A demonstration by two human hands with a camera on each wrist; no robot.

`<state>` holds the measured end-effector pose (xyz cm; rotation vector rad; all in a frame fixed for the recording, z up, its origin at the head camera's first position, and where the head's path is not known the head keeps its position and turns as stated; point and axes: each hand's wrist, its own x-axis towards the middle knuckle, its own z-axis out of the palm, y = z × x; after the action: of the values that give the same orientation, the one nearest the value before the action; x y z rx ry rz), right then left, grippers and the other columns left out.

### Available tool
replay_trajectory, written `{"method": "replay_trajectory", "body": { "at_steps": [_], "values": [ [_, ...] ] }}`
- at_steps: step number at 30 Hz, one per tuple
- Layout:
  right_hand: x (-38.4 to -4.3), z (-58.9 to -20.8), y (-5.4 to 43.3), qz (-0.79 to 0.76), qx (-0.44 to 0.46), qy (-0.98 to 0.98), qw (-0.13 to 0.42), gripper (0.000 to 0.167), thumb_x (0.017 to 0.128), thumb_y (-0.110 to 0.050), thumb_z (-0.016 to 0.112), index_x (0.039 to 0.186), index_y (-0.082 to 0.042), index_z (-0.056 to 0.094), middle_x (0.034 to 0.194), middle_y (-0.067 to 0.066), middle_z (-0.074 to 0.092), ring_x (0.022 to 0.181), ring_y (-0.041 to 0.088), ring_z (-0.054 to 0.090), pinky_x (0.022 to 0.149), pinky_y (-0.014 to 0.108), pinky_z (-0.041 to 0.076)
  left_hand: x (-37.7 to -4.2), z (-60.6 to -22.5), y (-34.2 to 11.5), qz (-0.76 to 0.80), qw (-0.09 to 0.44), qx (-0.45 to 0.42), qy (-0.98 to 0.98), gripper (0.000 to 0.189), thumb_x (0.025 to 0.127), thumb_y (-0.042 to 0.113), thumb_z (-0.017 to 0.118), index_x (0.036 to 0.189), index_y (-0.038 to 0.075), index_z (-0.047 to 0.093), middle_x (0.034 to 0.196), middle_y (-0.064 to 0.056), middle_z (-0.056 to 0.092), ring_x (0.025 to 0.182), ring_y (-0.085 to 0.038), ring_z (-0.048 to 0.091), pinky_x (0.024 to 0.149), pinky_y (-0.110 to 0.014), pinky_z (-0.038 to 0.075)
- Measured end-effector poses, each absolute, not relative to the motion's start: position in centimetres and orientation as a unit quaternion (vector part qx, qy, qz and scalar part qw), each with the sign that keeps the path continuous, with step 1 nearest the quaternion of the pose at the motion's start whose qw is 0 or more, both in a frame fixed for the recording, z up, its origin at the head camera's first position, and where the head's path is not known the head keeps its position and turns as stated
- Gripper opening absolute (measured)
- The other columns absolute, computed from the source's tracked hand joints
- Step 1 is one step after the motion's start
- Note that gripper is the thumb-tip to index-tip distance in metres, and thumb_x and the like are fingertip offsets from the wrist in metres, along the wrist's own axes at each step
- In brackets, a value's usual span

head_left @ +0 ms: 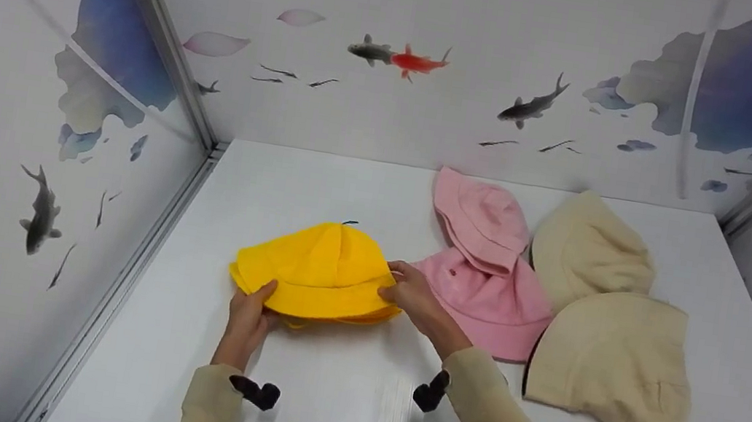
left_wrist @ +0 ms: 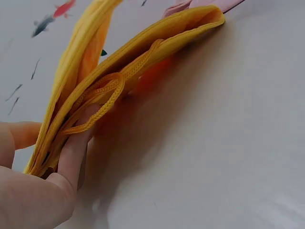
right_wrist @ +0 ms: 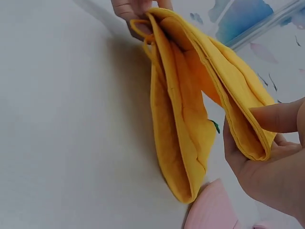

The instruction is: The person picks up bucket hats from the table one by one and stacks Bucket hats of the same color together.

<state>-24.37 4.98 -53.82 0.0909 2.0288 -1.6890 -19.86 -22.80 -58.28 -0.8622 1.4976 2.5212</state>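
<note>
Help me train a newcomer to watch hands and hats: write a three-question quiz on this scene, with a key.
1. True or false: the right hand holds a pink hat.
2. How many beige hats lie on the table?
3. Directly beside the beige hats lie: a) blue hats; b) pink hats; c) green hats.

Key: 1. False; it holds a yellow hat. 2. Two. 3. b.

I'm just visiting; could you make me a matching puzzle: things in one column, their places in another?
1. Yellow headwear
2. Pink hats
3. Beige hats
4. Red fish

A. On the back wall
B. Farthest right of the headwear, head view
C. Held by the left hand and right hand
D. Between the other two headwear colours, head view

Pairs: 1-C, 2-D, 3-B, 4-A
</note>
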Motion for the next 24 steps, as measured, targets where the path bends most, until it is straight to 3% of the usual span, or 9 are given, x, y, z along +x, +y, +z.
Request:
{"method": "replay_trajectory", "body": {
  "at_steps": [7,11,18,24],
  "values": [
    [-23.4,-55.0,4.6,-0.568,0.022,0.804,0.172,0.048,0.092,-0.010,0.069,0.138,-0.003,0.056,0.133,0.013,0.061,0.113,0.026,0.055,0.110,0.041,0.048,-19.8,-58.4,-22.7,0.823,0.030,-0.280,0.493,0.072,0.104,0.008,0.050,0.162,0.027,0.011,0.165,-0.003,0.027,0.145,-0.021,0.035,0.123,-0.041,0.031],
    [-23.2,-55.7,4.5,-0.556,0.025,0.812,0.174,0.051,0.094,-0.014,0.069,0.141,-0.003,0.053,0.134,0.014,0.060,0.116,0.026,0.054,0.112,0.041,0.046,-19.7,-58.4,-22.5,0.825,0.025,-0.282,0.488,0.074,0.105,0.005,0.047,0.161,0.030,0.007,0.166,-0.003,0.025,0.145,-0.021,0.034,0.123,-0.042,0.030],
    [-22.9,-56.4,4.4,-0.534,0.019,0.825,0.182,0.047,0.096,-0.022,0.068,0.137,-0.006,0.052,0.132,0.011,0.060,0.115,0.026,0.053,0.114,0.043,0.044,-19.8,-58.4,-22.4,0.833,0.004,-0.271,0.482,0.068,0.104,0.001,0.045,0.161,0.024,0.014,0.164,-0.005,0.027,0.144,-0.022,0.033,0.124,-0.041,0.029],
    [-22.7,-56.9,3.9,-0.505,0.020,0.845,0.178,0.049,0.095,-0.022,0.069,0.137,-0.007,0.049,0.140,0.014,0.056,0.120,0.028,0.053,0.114,0.044,0.044,-19.8,-58.3,-22.5,0.827,0.022,-0.279,0.488,0.063,0.105,0.014,0.049,0.160,0.020,0.019,0.161,-0.006,0.032,0.137,-0.020,0.039,0.122,-0.039,0.034]
  ]
}}
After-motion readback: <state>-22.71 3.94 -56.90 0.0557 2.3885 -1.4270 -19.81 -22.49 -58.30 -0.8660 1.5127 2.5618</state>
